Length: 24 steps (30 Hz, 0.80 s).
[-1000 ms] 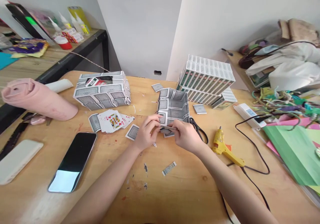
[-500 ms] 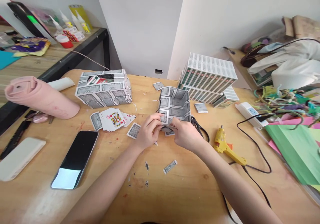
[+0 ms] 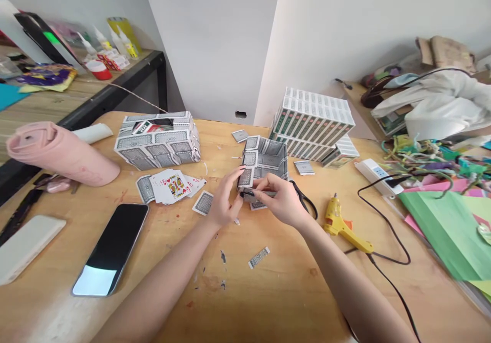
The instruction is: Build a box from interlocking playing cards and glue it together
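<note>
An open-topped box made of folded playing cards [image 3: 264, 160] stands on the table in front of me, its grey patterned card backs showing. My left hand [image 3: 225, 200] grips its near left corner, fingers on the side and thumb at the front. With thumb and fingers closed, my right hand [image 3: 282, 200] pinches the near edge of the same box; the fingertips partly hide that edge. One card [image 3: 203, 203] lies just left of my left hand. Black-handled scissors [image 3: 307, 200] rest beside my right wrist, partly covered by the box and hand.
A finished-looking card-covered box [image 3: 157, 141] stands back left, behind fanned playing cards [image 3: 174, 185]. Stacked card packs [image 3: 314, 120] rise at the back right. A yellow glue gun [image 3: 339, 223] with its cord lies right. A phone [image 3: 111, 251] and pink roll [image 3: 65, 154] are left.
My left fingers have spread wider along the box's corner. My right hand has shifted its pinch slightly left along the near edge. The whole view has tilted a little.
</note>
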Motion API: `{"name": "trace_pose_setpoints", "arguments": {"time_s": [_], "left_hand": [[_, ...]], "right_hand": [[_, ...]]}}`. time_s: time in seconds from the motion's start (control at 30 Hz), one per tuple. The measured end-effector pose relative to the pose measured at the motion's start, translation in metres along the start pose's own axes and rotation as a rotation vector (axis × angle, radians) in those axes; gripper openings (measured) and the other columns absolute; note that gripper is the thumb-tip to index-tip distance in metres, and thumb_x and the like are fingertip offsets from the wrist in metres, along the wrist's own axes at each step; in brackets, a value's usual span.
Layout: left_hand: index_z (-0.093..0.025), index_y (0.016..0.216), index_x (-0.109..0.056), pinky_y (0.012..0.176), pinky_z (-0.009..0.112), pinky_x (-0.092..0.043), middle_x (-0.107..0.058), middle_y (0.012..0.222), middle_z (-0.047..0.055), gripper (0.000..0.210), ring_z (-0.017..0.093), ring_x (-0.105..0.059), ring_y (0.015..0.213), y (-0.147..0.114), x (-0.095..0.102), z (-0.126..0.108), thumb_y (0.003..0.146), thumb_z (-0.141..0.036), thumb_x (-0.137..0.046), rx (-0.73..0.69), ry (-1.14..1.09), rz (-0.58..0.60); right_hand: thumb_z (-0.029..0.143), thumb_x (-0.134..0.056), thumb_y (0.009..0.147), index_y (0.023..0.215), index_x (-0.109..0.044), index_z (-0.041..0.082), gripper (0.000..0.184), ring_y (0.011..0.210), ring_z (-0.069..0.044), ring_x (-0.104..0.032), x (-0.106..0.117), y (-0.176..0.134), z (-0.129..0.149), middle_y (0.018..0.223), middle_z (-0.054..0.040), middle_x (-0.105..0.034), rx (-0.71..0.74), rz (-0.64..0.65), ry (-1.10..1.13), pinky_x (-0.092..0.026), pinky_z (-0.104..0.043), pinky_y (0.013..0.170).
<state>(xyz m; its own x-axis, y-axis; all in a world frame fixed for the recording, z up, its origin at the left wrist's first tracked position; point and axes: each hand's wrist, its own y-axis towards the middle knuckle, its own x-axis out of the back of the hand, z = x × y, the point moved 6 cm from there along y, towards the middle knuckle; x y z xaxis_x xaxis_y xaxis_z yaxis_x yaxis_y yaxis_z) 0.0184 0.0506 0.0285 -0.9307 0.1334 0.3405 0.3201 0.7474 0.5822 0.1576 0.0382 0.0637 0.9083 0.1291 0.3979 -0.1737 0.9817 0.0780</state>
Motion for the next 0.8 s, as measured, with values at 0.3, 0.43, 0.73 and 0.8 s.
{"name": "trace_pose_setpoints", "arguments": {"time_s": [0.3,0.43,0.73,0.8], "left_hand": [[-0.018,0.135,-0.033,0.106,0.047,-0.034,-0.041,0.138,0.013,0.053,0.026,-0.04,0.126,-0.004,-0.003,0.015,0.083,-0.018,-0.044,0.095,-0.077,-0.055],[-0.019,0.136,-0.032,0.105,0.046,-0.037,-0.041,0.138,0.013,0.051,0.025,-0.041,0.126,-0.005,-0.004,0.018,0.086,-0.019,-0.042,0.119,-0.138,-0.079],[-0.021,0.13,-0.044,0.104,0.044,-0.039,-0.046,0.135,0.01,0.046,0.023,-0.044,0.124,-0.005,-0.002,0.004,0.085,-0.017,-0.044,-0.034,0.081,-0.041],[-0.022,0.129,-0.046,0.102,0.044,-0.04,-0.047,0.135,0.01,0.046,0.023,-0.045,0.123,-0.004,-0.003,-0.002,0.084,-0.014,-0.046,-0.098,0.105,-0.022]], "right_hand": [[0.01,-0.047,0.076,0.091,-0.051,0.02,0.018,0.095,-0.015,-0.063,-0.009,0.01,0.01,0.097,-0.0054,-0.068,0.048,0.076,0.126,-0.047,-0.031,0.084],[0.01,-0.043,0.076,0.101,-0.055,0.02,0.029,0.097,-0.014,-0.062,-0.011,0.016,-0.002,0.101,-0.0053,-0.068,-0.02,0.061,0.145,-0.046,-0.03,0.084],[0.019,-0.059,0.068,0.076,-0.062,0.017,0.009,0.052,-0.011,-0.056,-0.001,0.029,-0.03,0.064,-0.0011,-0.066,-0.349,-0.005,0.172,-0.042,-0.02,0.046],[0.015,-0.06,0.064,0.072,-0.063,0.016,0.008,0.049,-0.01,-0.055,0.001,0.031,-0.033,0.061,-0.0001,-0.065,-0.416,-0.021,0.218,-0.042,-0.019,0.045]]}}
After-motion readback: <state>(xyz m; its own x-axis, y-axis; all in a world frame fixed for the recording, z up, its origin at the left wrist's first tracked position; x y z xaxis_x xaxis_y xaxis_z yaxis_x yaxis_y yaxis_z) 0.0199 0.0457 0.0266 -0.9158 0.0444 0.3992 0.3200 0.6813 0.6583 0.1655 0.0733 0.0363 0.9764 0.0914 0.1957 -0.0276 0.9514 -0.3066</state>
